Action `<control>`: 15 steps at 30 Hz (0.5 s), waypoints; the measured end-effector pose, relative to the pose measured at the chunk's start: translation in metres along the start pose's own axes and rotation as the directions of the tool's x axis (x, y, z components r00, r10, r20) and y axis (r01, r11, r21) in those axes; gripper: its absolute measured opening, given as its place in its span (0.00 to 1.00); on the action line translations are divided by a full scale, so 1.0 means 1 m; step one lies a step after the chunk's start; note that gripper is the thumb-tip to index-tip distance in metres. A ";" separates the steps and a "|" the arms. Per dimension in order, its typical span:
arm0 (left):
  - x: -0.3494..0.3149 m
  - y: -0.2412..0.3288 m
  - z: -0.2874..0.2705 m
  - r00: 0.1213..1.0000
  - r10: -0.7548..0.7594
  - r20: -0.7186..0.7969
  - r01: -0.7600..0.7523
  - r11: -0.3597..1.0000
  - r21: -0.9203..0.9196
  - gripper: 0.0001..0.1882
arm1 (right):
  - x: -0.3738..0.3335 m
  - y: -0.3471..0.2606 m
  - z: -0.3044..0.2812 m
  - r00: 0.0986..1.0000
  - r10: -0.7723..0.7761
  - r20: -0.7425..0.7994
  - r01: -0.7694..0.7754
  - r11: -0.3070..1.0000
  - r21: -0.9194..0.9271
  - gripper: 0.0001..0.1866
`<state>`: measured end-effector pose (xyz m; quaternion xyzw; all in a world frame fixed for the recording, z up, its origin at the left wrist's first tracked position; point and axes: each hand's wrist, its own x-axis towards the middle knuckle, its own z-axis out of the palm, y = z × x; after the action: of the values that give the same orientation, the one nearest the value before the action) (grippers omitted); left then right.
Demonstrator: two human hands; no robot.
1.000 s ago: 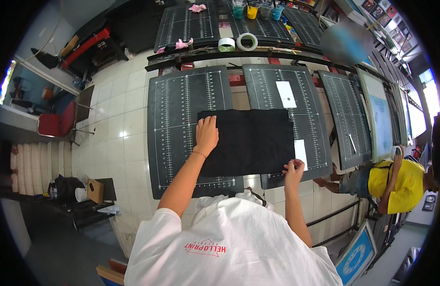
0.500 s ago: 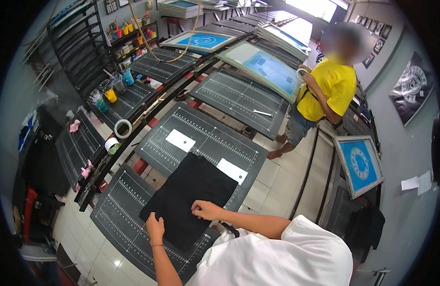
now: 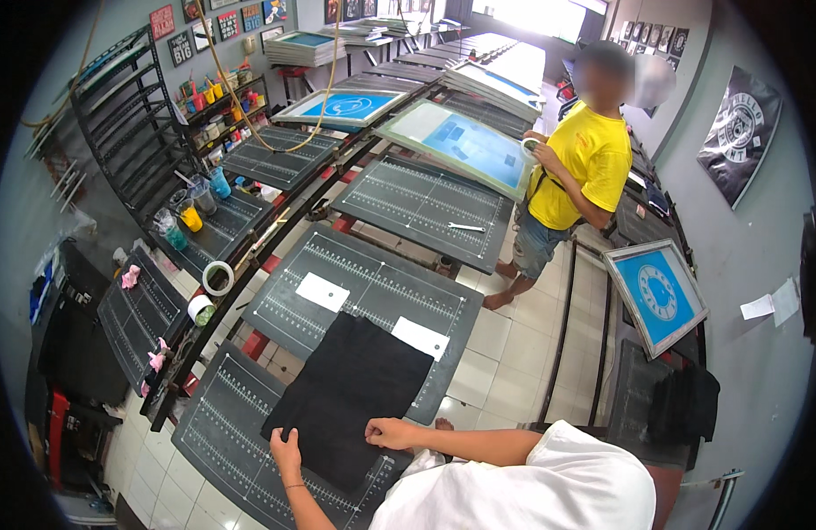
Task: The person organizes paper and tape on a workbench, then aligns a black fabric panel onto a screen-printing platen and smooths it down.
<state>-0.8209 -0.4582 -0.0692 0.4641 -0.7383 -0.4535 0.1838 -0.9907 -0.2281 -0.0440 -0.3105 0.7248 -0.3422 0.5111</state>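
Observation:
A folded black cloth (image 3: 353,389) lies across two dark printing boards, over the near end of the middle board (image 3: 372,265) and the far part of the near board (image 3: 215,415). At the cloth's near left edge, my left hand (image 3: 286,454) closes its fingers on the fabric. My right hand (image 3: 393,433) is curled in a pinch at the cloth's right side, its fingertips against the fabric. Two white cards, a left card (image 3: 323,292) and a right card (image 3: 420,337), rest on the middle board; the cloth reaches up beside them.
A person in a yellow shirt (image 3: 587,163) stands far right, holding a tape roll (image 3: 530,147) beside a blue screen frame (image 3: 465,146). A wrench (image 3: 466,227) lies on the board beyond. Another tape roll (image 3: 218,278) and paint cups (image 3: 192,216) are at left.
The view has tilted up, so the boards and the cloth sit lower in the picture. Both hands stay at the cloth, with little visible movement against it.

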 end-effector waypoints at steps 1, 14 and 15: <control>-0.002 0.006 -0.002 1.000 -0.016 0.009 0.016 1.000 -0.024 0.14 | -0.002 0.005 0.001 1.000 -0.006 -0.008 0.006 1.000 0.001 0.14; -0.003 0.004 0.000 0.999 -0.042 0.012 0.042 0.998 0.043 0.18 | -0.009 0.034 0.002 0.999 -0.022 -0.045 0.025 0.996 0.082 0.14; 0.000 -0.004 0.002 0.999 -0.031 -0.011 0.031 0.998 0.056 0.19 | -0.008 0.036 0.002 0.998 -0.034 -0.049 0.038 0.996 0.082 0.14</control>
<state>-0.8205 -0.4580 -0.0737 0.4828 -0.7425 -0.4331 0.1676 -0.9900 -0.2017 -0.0698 -0.2937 0.7163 -0.3882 0.4999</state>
